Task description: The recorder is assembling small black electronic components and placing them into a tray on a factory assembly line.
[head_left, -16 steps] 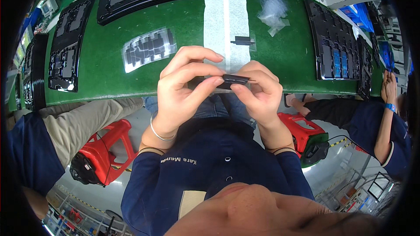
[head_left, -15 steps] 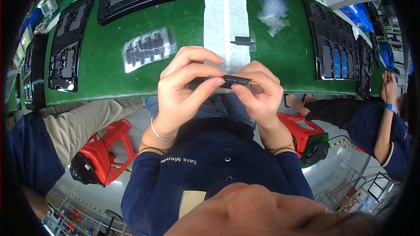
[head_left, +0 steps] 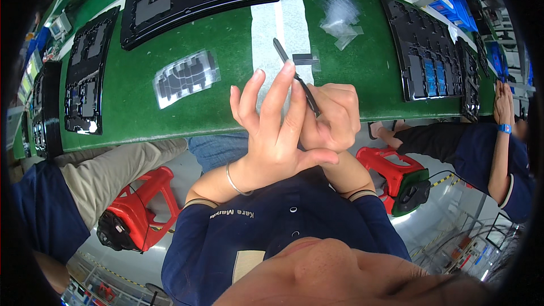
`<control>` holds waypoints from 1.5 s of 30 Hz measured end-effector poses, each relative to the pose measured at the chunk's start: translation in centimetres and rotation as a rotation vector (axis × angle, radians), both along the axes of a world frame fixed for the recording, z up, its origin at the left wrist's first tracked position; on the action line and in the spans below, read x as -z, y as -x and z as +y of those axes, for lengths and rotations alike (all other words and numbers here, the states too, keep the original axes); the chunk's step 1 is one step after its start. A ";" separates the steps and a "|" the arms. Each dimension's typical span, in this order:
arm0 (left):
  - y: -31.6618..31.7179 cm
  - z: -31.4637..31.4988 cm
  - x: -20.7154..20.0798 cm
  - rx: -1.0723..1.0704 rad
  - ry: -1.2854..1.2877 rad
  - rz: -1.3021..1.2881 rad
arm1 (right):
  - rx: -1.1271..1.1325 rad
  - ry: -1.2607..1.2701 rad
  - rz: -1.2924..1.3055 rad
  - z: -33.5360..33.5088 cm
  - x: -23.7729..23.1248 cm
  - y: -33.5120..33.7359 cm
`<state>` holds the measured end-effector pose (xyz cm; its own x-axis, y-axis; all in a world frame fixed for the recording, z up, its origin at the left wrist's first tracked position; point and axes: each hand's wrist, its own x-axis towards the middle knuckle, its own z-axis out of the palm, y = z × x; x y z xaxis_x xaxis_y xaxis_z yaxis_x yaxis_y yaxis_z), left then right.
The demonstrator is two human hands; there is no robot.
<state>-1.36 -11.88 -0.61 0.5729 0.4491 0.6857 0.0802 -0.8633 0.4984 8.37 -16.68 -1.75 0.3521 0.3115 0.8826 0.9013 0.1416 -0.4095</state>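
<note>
A thin, narrow black piece [head_left: 310,100], seen almost edge-on, slants from upper left to lower right over the table's near edge. My right hand [head_left: 334,116] is closed around its lower end, fingers curled in. In front of it, my left hand [head_left: 272,130] is open with fingers spread; its fingertips cross the middle of the piece and seem to touch it. What kind of part it is cannot be made out. Just beyond lies a small black strip on clear film [head_left: 303,59], upon a white paper band [head_left: 264,45].
On the green table [head_left: 192,122] lies a clear sheet with black stickers [head_left: 186,78], and a heap of crumpled clear film [head_left: 341,14]. Black trays stand stacked at the back [head_left: 192,8], left [head_left: 85,73] and right [head_left: 422,51]. Co-workers sit both sides near red stools [head_left: 148,207].
The black piece has turned from roughly level to a steep slant. My left hand has let go its pinch and spread its fingers; my right hand has curled tighter. The view has shifted slightly.
</note>
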 end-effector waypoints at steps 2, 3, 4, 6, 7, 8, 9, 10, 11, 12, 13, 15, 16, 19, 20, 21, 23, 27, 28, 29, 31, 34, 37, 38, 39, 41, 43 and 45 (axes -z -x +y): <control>0.1 0.5 -0.2 0.004 0.003 0.095 | 0.010 0.024 -0.008 -0.4 0.0 -0.5; 0.4 1.3 -0.2 0.059 0.025 0.129 | -0.112 0.097 0.178 -0.8 -0.4 -0.8; 0.4 2.6 -0.5 0.151 0.067 0.046 | -0.228 0.167 0.365 -1.4 -0.7 -1.2; 0.2 4.3 1.9 0.383 0.382 -0.269 | -0.404 0.217 0.715 -1.8 -0.7 -1.5; 0.8 3.9 1.6 0.469 0.635 -0.332 | -0.508 0.259 0.798 -1.9 -0.7 -1.7; 1.3 3.6 1.3 0.552 0.891 -0.391 | -0.613 0.301 0.881 -2.0 -0.6 -1.8; 1.5 3.7 1.7 0.603 0.886 -0.435 | -0.616 0.307 0.888 -2.2 -0.7 -1.8; 1.7 3.9 1.5 0.602 0.886 -0.428 | -0.617 0.302 0.894 -2.2 -1.0 -1.9; 1.8 4.1 1.2 0.631 1.032 -0.417 | -0.649 0.341 0.848 -2.2 -1.3 -2.0; 1.9 4.1 1.0 0.659 1.179 -0.404 | -0.679 0.378 0.802 -2.2 -1.4 -2.1; 1.6 3.8 0.8 0.683 1.233 -0.416 | -0.679 0.374 0.805 -2.1 -1.3 -1.8; 1.9 3.2 1.2 0.649 1.277 -0.390 | -0.652 0.270 0.932 -1.8 -1.1 -1.0; 2.0 3.0 1.4 0.617 1.323 -0.369 | -0.650 0.267 0.934 -1.6 -1.2 -0.8; 2.1 3.1 1.3 0.618 1.315 -0.367 | -0.581 0.129 0.989 -1.5 -1.6 -0.7; 2.2 3.0 1.4 0.624 1.302 -0.374 | -0.590 0.159 0.937 -1.5 -1.8 -1.2; 2.4 3.0 1.3 0.622 1.302 -0.374 | -0.599 0.190 0.883 -1.6 -1.9 -1.5; 2.5 2.9 1.3 0.618 1.226 -0.362 | -0.597 0.239 0.854 -1.8 -2.1 -1.9; 2.9 2.6 1.7 0.585 1.099 -0.347 | -0.645 0.339 0.833 -1.9 -2.3 -1.8; 2.7 2.6 1.7 0.583 1.099 -0.349 | -0.646 0.341 0.832 -1.9 -2.2 -1.8; 2.5 2.5 1.5 0.566 0.958 -0.332 | -0.630 0.305 0.778 -1.9 -1.9 -1.7; 2.4 2.6 1.5 0.526 0.674 -0.264 | -0.614 0.271 0.723 -1.9 -1.5 -1.4; 2.0 2.0 1.6 0.463 0.478 -0.274 | -0.445 0.196 0.441 -1.9 -1.1 -0.8; 1.4 1.0 1.9 0.346 0.382 -0.316 | -0.100 0.157 -0.015 -1.5 -0.6 0.2; 1.5 0.7 2.2 0.270 0.370 -0.288 | -0.066 0.251 -0.053 -1.5 -0.9 0.6; 1.3 0.7 2.2 0.233 0.357 -0.287 | -0.064 0.280 -0.025 -1.3 -0.8 1.1; 1.5 0.7 2.3 0.192 0.428 -0.251 | -0.066 0.306 0.000 -1.2 -0.8 0.8; 1.7 1.1 1.5 0.352 0.630 -0.299 | -0.335 0.314 0.159 -1.4 -0.9 -1.3; 2.0 1.7 1.5 0.429 0.748 -0.304 | -0.577 0.288 0.608 -1.4 -1.6 -2.3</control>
<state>-3.36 -10.20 -2.12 0.6358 0.6271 0.4499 -0.3990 -0.2320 0.8871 10.70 -18.06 -0.13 0.4540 0.7670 0.4534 0.3356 0.3242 -0.8845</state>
